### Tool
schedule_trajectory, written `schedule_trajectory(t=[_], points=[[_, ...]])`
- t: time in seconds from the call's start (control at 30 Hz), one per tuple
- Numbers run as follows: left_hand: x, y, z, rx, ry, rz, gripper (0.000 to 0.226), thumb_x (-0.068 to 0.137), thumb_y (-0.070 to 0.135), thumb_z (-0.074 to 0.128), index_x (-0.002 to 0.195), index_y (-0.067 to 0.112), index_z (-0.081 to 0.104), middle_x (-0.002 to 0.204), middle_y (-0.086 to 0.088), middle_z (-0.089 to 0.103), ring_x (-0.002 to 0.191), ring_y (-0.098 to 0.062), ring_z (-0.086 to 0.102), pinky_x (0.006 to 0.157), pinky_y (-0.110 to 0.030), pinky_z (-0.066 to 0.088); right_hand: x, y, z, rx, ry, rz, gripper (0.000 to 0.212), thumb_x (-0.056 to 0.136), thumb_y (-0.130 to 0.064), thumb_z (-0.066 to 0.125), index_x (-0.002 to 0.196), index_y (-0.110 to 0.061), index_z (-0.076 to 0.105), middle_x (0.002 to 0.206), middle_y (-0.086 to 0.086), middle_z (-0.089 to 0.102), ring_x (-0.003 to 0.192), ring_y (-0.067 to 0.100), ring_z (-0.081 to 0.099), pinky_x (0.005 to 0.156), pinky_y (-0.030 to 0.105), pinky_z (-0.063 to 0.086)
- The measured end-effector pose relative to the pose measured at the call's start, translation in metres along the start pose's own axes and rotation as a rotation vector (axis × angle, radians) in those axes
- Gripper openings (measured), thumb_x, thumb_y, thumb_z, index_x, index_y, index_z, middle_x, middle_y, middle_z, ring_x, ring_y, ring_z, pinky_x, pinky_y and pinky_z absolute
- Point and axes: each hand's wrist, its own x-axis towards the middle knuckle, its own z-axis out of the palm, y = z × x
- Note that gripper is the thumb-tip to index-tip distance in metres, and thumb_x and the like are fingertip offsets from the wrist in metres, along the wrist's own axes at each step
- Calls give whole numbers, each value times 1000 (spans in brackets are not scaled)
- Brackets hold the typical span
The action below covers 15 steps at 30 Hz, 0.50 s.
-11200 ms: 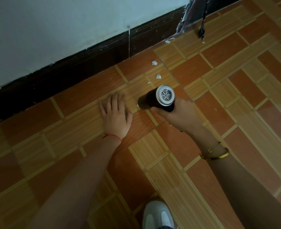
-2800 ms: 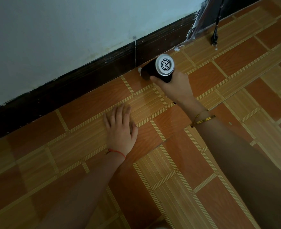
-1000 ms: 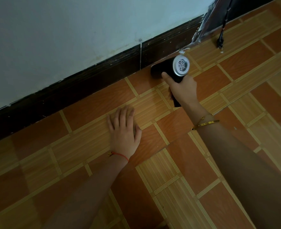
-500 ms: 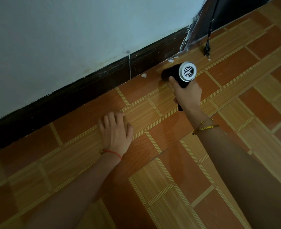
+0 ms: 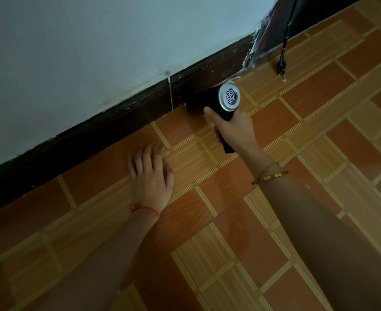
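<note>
I had the right hand (image 5: 232,129) wrapped around the grip of a small black handheld vacuum (image 5: 208,101). It might have been a blower; I couldn't tell which from this angle. The fingers were curled round the stubby handle (image 5: 227,148), which stuck out below the palm, and the thumb lay along the side of the barrel. The silver grille (image 5: 229,96) at the back end faced up toward me. The front end was right up against the dark baseboard (image 5: 117,126), where it met the tiled floor (image 5: 274,243). I couldn't see whether the tip actually touched.

The left hand (image 5: 151,178) held nothing. It lay flat on the floor with straight fingers, well apart from the tool, and looked to be propping me up.

I judged the vacuum to be a rigid plastic body, light enough for one hand and probably a bit back-heavy where the motor would sit behind the grille. The shell looked smooth and could slip in a sweaty palm. The handle was therefore the place to hold it, gripped high up near the barrel so the nose could be steered along the baseboard. I'd have kept fingers off the grille, since covering it would likely choke the airflow. A knock against the baseboard probably wouldn't hurt it, though a drop onto tile might.

A black cable end (image 5: 282,61) lay on the floor further along the wall (image 5: 95,41), apart from the tool.
</note>
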Motion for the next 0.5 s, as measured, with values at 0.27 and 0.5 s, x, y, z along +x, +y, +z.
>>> schedule_trajectory(t=[0.27,0.5], points=[[0,-1,-1,-26,-11,-2,56,96,35,41,148,15,42,151,-14,42,142,-34,35,120,-59,22,8,-3,11,-113,3,-71,50,84,-56,67,102,-9,66,70,-6,61,65,16,64,59,28,52],[-1,-1,-2,-14,10,7,57,95,36,40,147,14,44,148,-15,44,141,-34,38,119,-58,23,4,2,17,-183,100,-71,60,82,-63,63,113,-13,62,82,-6,66,71,11,65,59,23,51]])
